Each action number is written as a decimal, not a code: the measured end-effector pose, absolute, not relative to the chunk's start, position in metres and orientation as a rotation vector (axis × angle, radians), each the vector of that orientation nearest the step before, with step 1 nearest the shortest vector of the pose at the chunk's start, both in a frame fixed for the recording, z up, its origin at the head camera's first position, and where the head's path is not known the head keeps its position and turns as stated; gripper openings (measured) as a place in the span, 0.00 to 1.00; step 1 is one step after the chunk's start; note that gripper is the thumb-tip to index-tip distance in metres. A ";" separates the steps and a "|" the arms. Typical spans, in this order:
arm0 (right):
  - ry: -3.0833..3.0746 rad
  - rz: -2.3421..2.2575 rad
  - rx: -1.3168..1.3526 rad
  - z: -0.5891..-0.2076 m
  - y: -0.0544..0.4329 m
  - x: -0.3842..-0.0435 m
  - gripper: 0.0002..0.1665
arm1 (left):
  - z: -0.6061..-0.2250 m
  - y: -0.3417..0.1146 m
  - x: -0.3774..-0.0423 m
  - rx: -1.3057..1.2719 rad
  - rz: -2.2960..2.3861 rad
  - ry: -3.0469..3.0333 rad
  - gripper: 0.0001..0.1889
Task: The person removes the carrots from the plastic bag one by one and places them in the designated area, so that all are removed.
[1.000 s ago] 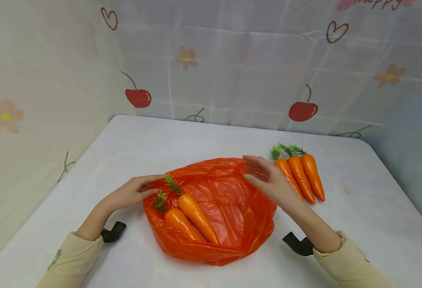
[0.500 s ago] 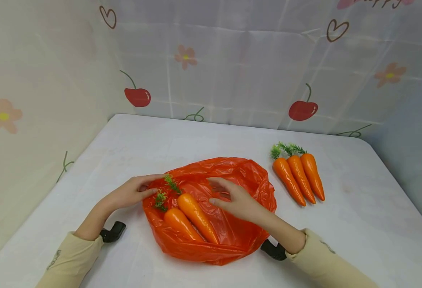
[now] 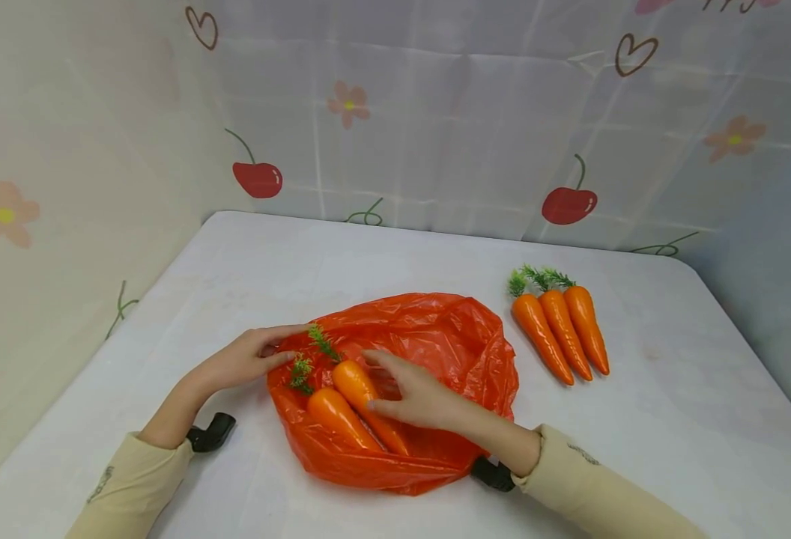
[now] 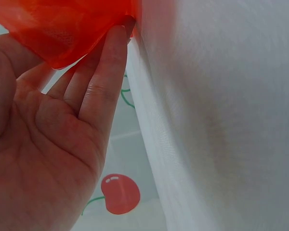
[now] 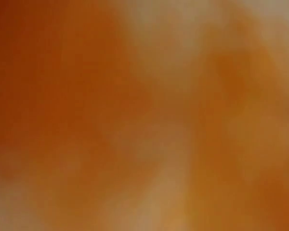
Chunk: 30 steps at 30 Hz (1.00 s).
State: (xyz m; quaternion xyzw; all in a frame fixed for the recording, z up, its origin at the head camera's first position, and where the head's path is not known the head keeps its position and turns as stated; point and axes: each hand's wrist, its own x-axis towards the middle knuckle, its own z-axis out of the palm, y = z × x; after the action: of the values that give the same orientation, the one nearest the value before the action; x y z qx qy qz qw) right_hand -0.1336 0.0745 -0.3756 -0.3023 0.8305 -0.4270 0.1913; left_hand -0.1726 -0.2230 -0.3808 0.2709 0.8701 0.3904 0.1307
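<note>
A red plastic bag [image 3: 449,340] lies wide-mouthed in the middle of the table. Two orange carrots with green tops rest in its left part: the nearer carrot [image 3: 338,421] and the farther carrot [image 3: 353,383]. My left hand [image 3: 243,361] holds the bag's left rim between thumb and fingers, beside the carrot greens; the left wrist view shows the red film [image 4: 62,33] there. Inside the bag, my right hand [image 3: 416,393] reaches over the farther carrot, thumb and fingers spread, the thumb overlapping its side. The right wrist view is only an orange blur.
Three more carrots [image 3: 560,333] lie side by side on the white table [image 3: 665,389], right of the bag. Behind the table hangs a pale curtain [image 3: 429,135] printed with cherries and flowers. Black wrist mounts [image 3: 212,433] stick out below both wrists.
My right hand has moved left from the bag's far right rim, down into the bag to the farther carrot. The left hand has stayed at the left rim.
</note>
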 end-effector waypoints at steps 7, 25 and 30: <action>2.386 -1.084 -0.838 -0.378 0.068 -0.132 0.45 | -0.379 -0.223 -0.172 0.799 1.134 2.529 0.24; 2.358 -1.141 -0.866 -0.382 0.068 -0.134 0.42 | -0.382 -0.224 -0.175 0.821 1.131 2.531 0.24; 2.310 -1.212 -0.839 -0.382 0.071 -0.137 0.41 | -0.383 -0.224 -0.175 0.823 1.132 2.528 0.24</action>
State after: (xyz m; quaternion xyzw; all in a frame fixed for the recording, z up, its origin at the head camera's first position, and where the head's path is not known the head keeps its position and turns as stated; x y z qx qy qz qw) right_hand -0.1370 0.0707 -0.3822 -0.2999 0.8262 -0.4333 0.1993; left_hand -0.1752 -0.2241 -0.3827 0.2825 0.8680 0.3885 0.1258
